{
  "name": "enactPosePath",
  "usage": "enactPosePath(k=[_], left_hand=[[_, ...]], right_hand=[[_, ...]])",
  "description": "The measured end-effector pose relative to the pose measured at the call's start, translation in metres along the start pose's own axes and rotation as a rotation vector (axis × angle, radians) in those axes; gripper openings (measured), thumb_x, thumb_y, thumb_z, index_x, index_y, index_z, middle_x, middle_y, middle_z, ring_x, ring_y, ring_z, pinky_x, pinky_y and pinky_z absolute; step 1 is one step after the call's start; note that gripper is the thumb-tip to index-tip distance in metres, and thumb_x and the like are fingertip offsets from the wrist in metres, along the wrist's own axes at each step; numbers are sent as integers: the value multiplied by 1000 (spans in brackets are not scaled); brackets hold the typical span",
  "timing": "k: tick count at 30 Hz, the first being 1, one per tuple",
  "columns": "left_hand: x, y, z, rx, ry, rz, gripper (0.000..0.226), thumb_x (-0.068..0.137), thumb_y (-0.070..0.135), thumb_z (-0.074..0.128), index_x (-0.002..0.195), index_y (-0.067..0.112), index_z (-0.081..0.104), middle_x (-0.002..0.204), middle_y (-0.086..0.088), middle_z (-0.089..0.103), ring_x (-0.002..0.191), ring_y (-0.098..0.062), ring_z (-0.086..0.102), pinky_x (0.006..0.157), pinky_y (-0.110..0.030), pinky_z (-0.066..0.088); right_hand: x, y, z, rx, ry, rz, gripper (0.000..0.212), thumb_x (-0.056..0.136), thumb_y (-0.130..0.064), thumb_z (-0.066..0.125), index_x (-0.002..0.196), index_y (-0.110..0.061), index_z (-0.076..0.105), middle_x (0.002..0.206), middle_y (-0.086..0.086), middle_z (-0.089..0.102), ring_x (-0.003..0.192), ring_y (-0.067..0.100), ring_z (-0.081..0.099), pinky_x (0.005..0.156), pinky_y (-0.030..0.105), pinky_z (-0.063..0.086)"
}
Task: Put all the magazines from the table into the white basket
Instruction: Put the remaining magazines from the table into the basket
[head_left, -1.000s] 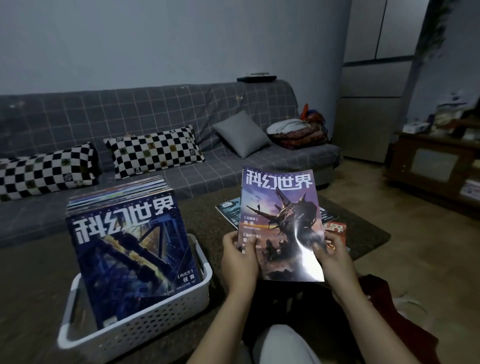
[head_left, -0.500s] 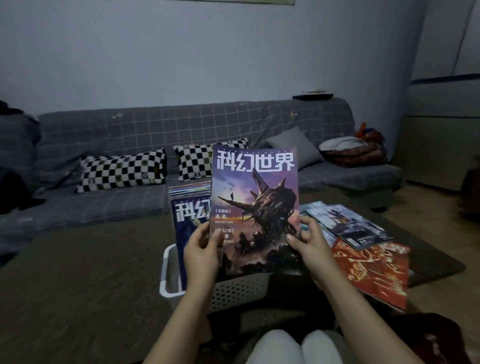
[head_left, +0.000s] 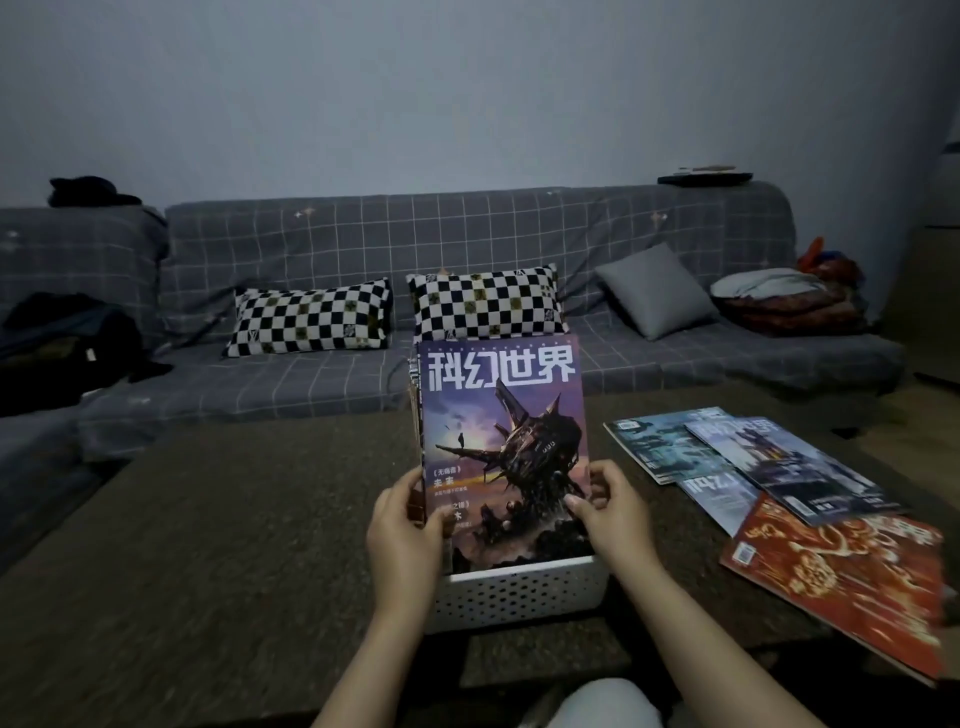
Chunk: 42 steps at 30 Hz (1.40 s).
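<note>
I've got the magazine (head_left: 503, 447) upright, long axis vertical, foot already inside the basket (head_left: 519, 592); left hand (head_left: 402, 525) and right hand (head_left: 613, 514) pinch its side edges.

magazine (head_left: 501, 441) in basket (head_left: 519, 592), magazines (head_left: 779, 483) right

Low table (head_left: 234, 545) with a dark brown, coarse-textured top fills the lower half of the frame. White perforated basket (head_left: 519, 587) sits on it at lower centre, near the front edge. At right, four loose magazines lie flat and overlapping: pale blue one (head_left: 657, 441) farthest back, grey-blue one (head_left: 795, 467) across it, another blue cover (head_left: 719, 499) partly beneath, red-orange one (head_left: 841, 577) nearest, at the table's right edge.
</note>
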<state>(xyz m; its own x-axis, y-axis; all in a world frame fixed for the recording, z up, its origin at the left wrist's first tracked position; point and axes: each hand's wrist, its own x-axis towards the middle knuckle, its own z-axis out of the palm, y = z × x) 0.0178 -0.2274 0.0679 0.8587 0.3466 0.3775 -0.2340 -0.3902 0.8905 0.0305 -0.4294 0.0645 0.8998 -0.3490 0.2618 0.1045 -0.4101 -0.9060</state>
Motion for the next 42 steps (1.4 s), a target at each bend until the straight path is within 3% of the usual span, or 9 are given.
enactPosePath(k=[5, 9, 12, 14, 16, 21, 27, 37, 42], left_hand=[[-6, -7, 1, 97, 7, 19, 54, 75, 6, 76, 125, 16, 57, 106, 1, 53, 102, -20, 56, 91, -36, 50], [-6, -8, 1, 57, 3, 6, 54, 79, 5, 73, 130, 12, 57, 120, -7, 59, 110, -22, 59, 98, -41, 49], [-6, -10, 3, 26, 4, 21, 49, 81, 4, 71, 128, 9, 59, 122, -7, 62, 111, -21, 60, 99, -42, 49], [-6, -10, 4, 32, 10, 14, 45, 82, 5, 70, 126, 6, 60, 126, -8, 62, 114, -19, 59, 102, -33, 45], [-5, -10, 4, 64, 11, 13, 42, 84, 6, 68, 125, 5, 60, 128, -8, 61, 117, -17, 57, 98, -20, 39], [-7, -9, 6, 141, -12, 42, 49, 86, 13, 67, 133, 7, 53, 133, -9, 56, 123, -23, 51, 104, -32, 41], [-29, 9, 23, 215, 62, 166, 45, 86, 23, 64, 130, 15, 57, 141, -6, 49, 133, -25, 37, 108, -41, 24], [-77, 62, 114, -28, -279, 349, 51, 86, 40, 46, 125, 12, 61, 132, -2, 57, 123, -7, 44, 109, -25, 30], [-103, 80, 175, -36, -496, 310, 39, 91, 21, 56, 129, 12, 57, 135, -3, 55, 127, -8, 42, 106, -11, 22]], right_hand=[[-6, 10, 5, -95, 63, -33, 34, 72, 0, 73, 97, -16, 56, 86, 2, 63, 76, 18, 58, 67, 26, 45], [-12, 9, 6, -133, 83, -90, 51, 71, -1, 74, 116, -14, 56, 98, -1, 51, 87, 18, 58, 79, 27, 47], [-13, 7, 6, -135, 112, -99, 46, 75, -4, 72, 119, -9, 59, 105, 2, 46, 95, 15, 53, 85, 16, 41], [-13, 5, 6, -137, 128, -88, 40, 77, -6, 71, 116, -4, 60, 102, 4, 49, 90, 12, 49, 74, -5, 33], [-13, 6, 7, -124, 138, -73, 36, 78, -4, 70, 114, 0, 61, 99, 6, 51, 84, 10, 46, 64, -10, 29], [-11, 10, 6, -141, 126, -43, 36, 78, -11, 71, 111, -2, 61, 109, 15, 58, 97, 24, 56, 77, 12, 33], [-21, 5, -3, -61, 115, -62, 47, 80, -17, 70, 124, -8, 56, 118, 13, 55, 107, 25, 58, 96, 39, 47], [-32, 28, -93, -99, 250, -17, 38, 87, -25, 62, 124, -17, 57, 122, 4, 52, 101, 13, 53, 88, 32, 49], [-32, 65, -148, -197, 357, 73, 32, 86, -21, 63, 117, -14, 62, 119, 11, 58, 109, 24, 55, 93, 33, 44]])
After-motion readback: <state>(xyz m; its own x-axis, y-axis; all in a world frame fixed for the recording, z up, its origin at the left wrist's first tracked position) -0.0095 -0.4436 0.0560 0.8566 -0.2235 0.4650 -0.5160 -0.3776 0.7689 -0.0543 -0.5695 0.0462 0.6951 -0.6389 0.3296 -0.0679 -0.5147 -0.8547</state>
